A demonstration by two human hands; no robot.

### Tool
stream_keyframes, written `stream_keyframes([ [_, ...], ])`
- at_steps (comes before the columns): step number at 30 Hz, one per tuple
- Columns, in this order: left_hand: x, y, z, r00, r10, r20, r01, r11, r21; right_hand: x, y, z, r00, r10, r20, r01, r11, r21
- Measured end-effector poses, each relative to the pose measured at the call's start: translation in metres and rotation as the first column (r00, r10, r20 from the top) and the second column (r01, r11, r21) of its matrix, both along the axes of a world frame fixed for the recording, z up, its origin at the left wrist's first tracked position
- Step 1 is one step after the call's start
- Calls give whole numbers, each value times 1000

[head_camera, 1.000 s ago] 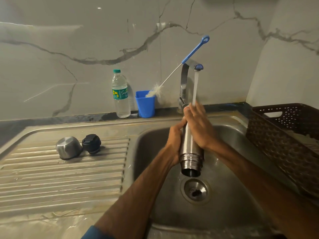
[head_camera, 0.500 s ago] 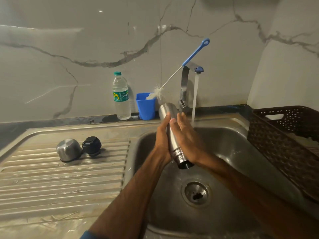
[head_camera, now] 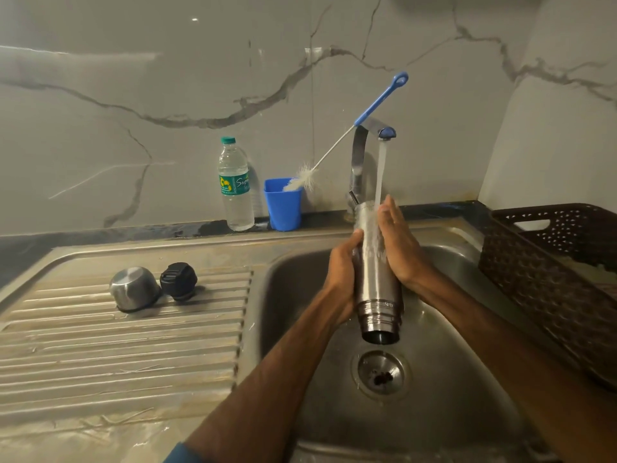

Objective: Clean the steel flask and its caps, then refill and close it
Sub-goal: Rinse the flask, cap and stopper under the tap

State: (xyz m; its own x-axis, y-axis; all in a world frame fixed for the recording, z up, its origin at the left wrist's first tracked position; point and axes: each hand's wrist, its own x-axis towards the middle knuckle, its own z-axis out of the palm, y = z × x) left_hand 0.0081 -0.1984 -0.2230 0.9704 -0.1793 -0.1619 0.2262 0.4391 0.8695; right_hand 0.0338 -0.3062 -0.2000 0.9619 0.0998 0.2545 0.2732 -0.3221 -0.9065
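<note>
I hold the steel flask [head_camera: 375, 289] mouth-down over the sink [head_camera: 450, 379], its base under the stream running from the tap [head_camera: 359, 155]. My left hand [head_camera: 342, 272] grips the flask's left side. My right hand [head_camera: 399, 248] presses flat against its right side with straight fingers, and water runs over them. The steel outer cap [head_camera: 133, 289] lies upside down on the ribbed drainboard [head_camera: 117, 355], with the black inner cap [head_camera: 178, 281] touching it on the right.
A blue cup [head_camera: 283, 208] holding a blue-handled bottle brush [head_camera: 367, 108] stands by the wall, next to a plastic water bottle [head_camera: 235, 188]. A dark perforated basket [head_camera: 551, 279] borders the sink on the right. The drain [head_camera: 380, 372] lies below the flask's mouth.
The flask had swung left, tilted out of the stream; now it is back under the water, nearly vertical. My right hand has slid up along its side.
</note>
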Motion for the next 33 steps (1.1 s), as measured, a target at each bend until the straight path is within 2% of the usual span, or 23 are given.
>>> stream_keyframes([
  [3,4,3,-2,997,70,-13,-71,995,-68,-3,10,-6,993,80,-83,-75,995,62],
  [6,8,13,-4,991,134,19,-130,981,-145,-26,31,-5,996,70,-55,-74,995,-60],
  [9,9,22,-1,984,169,65,-157,975,-158,-45,43,-3,996,75,50,-57,954,-294],
  [14,1,13,7,982,150,113,-137,984,-115,-41,39,-1,986,46,159,13,935,-353],
  [17,-3,9,6,991,60,119,-50,995,-82,-29,28,1,986,15,167,37,951,-307],
  [21,3,12,0,997,3,82,-4,1000,8,-11,14,4,987,-64,147,79,992,-100],
  [23,4,8,1,998,10,62,-9,1000,-24,-7,12,5,989,-70,129,68,998,18],
  [27,3,3,1,993,50,108,-35,989,-144,0,16,-5,997,70,-9,-66,968,244],
  [28,4,5,-1,989,70,127,-47,983,-175,-2,19,-8,997,74,-16,-69,971,228],
  [33,7,12,-3,989,104,104,-76,966,-249,-29,38,-5,998,-63,-13,62,996,-60],
])
